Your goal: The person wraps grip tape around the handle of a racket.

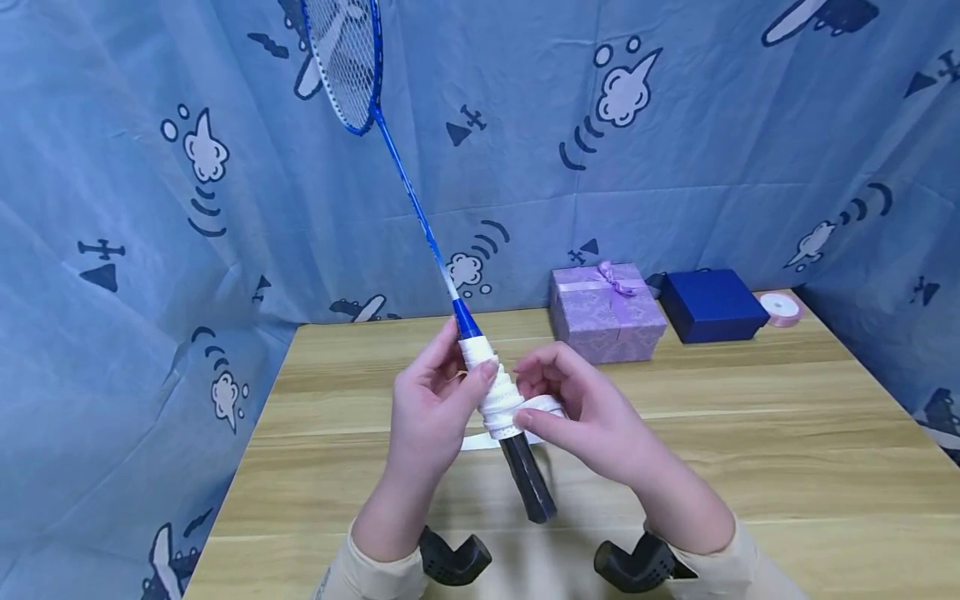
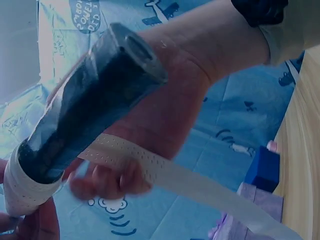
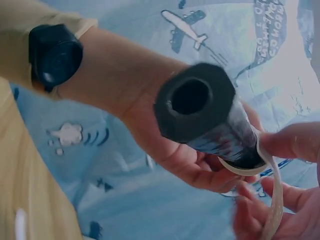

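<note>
Head view shows a blue racket (image 1: 441, 265) held slantwise above the desk (image 1: 862, 400), its strung head up at the upper left, cut off by the frame, and its handle (image 1: 528, 479) pointing down toward the person. The shaft fades from blue to white and meets a blue cone. Below that, white tape (image 1: 495, 396) winds round the handle in overlapping turns; the lowest part is bare and black. Both wrist views show the handle's end as faceted, and the right one shows a round hollow in it. The tape is dotted with small holes, and a loose length of it runs off from the last turn, past the right hand (image 1: 588, 408).

The left hand (image 1: 431, 408) holds the racket at the taped part, thumb in front and fingers behind, closed to the width of the handle. The right hand pinches the tape beside the lowest turn, thumb close against it, the gap narrow; its other fingers are curled and partly blurred in the wrist views.

At the back of the desk stand a purple box (image 1: 603, 329) with a bow, a blue box (image 1: 712, 308) and a pink-edged roll (image 1: 780, 309), before a blue patterned curtain (image 1: 135, 167).
</note>
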The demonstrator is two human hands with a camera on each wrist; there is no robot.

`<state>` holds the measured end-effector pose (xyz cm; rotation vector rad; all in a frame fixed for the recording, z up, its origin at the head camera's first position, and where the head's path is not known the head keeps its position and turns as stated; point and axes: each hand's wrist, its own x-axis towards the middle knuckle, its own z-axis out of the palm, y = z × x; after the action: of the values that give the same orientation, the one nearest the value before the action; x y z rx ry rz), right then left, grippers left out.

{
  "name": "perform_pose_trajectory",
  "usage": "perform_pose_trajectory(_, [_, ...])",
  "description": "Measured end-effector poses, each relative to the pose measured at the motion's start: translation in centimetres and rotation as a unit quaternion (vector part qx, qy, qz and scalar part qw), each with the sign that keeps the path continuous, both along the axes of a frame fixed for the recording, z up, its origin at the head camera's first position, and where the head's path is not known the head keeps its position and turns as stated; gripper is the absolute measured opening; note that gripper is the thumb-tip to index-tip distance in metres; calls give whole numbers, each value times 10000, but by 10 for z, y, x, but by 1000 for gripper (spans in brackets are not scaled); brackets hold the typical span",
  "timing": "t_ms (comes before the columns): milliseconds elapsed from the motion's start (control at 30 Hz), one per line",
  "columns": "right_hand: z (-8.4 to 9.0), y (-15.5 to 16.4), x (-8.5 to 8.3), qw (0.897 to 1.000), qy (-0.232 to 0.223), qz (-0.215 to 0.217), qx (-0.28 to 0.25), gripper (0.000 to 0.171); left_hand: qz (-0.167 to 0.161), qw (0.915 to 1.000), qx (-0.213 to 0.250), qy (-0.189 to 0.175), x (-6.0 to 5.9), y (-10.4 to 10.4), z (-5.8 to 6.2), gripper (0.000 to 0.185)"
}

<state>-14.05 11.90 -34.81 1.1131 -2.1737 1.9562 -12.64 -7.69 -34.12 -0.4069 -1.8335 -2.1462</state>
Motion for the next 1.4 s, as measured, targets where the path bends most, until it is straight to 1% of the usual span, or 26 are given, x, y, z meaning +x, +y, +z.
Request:
perform_pose_trajectory(67, [-1, 1, -3, 9969, -374, 632, -287, 44, -279, 9996, -32, 38, 0, -1, 0, 58])
perform_pose_trajectory(133, [-2, 1, -5, 9902, -667, 1124, -487, 49, -554, 9984, -67, 100, 0, -3, 0, 56])
perform_pose_trajectory(200, [-3, 0, -5, 9833, -891, 1455, -626, 51, -843, 9963, -58, 150, 0, -3, -1, 57])
perform_pose_trajectory(267, [-4, -1, -5, 9803, -942, 1588, -707, 52, -1087, 9938, 2, 214, -1, -3, -1, 58])
perform_pose_trajectory(333, [-5, -2, -5, 9793, -971, 1606, -754, 53, -1182, 9926, 4, 261, -1, -2, -1, 60])
perform_pose_trajectory(367, [-6, -2, -5, 9803, -905, 1577, -766, 54, -1138, 9931, -42, 290, -1, -1, -2, 60])
perform_pose_trajectory(400, [-6, -3, -4, 9823, -823, 1500, -765, 54, -1022, 9942, -131, 293, -1, 0, -2, 59])
perform_pose_trajectory(467, [-7, -4, -4, 9886, -590, 1208, -676, 56, -619, 9967, -446, 288, -1, 3, -2, 58])
perform_pose_trajectory(567, [-6, -5, -2, 9979, -93, 549, -338, 57, -28, 9960, -866, 204, 1, 6, -2, 59])
perform_pose_trajectory(633, [-6, -6, 0, 9998, 99, 137, -84, 59, 173, 9953, -944, 136, 2, 7, -1, 58])
perform_pose_trajectory(667, [-5, -6, 1, 9999, 137, 18, -3, 59, 183, 9956, -907, 122, 2, 7, -1, 57])
perform_pose_trajectory(700, [-5, -6, 1, 9998, 163, -52, 52, 59, 149, 9964, -831, 113, 2, 7, -1, 57])
perform_pose_trajectory(767, [-5, -6, 1, 9999, 124, -30, 49, 59, 37, 9976, -682, 116, 3, 5, 0, 54])
perform_pose_trajectory(867, [-4, -5, 0, 9994, -19, 304, -140, 58, -218, 9983, -518, 162, 3, 3, 0, 52])
perform_pose_trajectory(933, [-4, -4, -1, 9985, -28, 496, -234, 57, -376, 9980, -458, 205, 3, 2, 0, 52])
perform_pose_trajectory(1000, [-4, -2, -2, 9977, 50, 605, -288, 57, -494, 9976, -429, 213, 3, 0, 0, 53])
perform_pose_trajectory(1133, [-4, 0, -2, 9971, 326, 639, -251, 60, -684, 9969, -360, 128, 3, -3, 1, 53])
perform_pose_trajectory(1233, [-4, 0, -3, 9959, 440, 745, -272, 63, -849, 9962, -168, 101, 3, -4, 1, 53])
perform_pose_trajectory(1300, [-5, 0, -4, 9945, 394, 903, -353, 63, -1008, 9948, 30, 160, 2, -5, 1, 53])
perform_pose_trajectory(1400, [-6, 0, -6, 9872, 86, 1462, -630, 61, -1361, 9894, 374, 331, 1, -5, 0, 55])
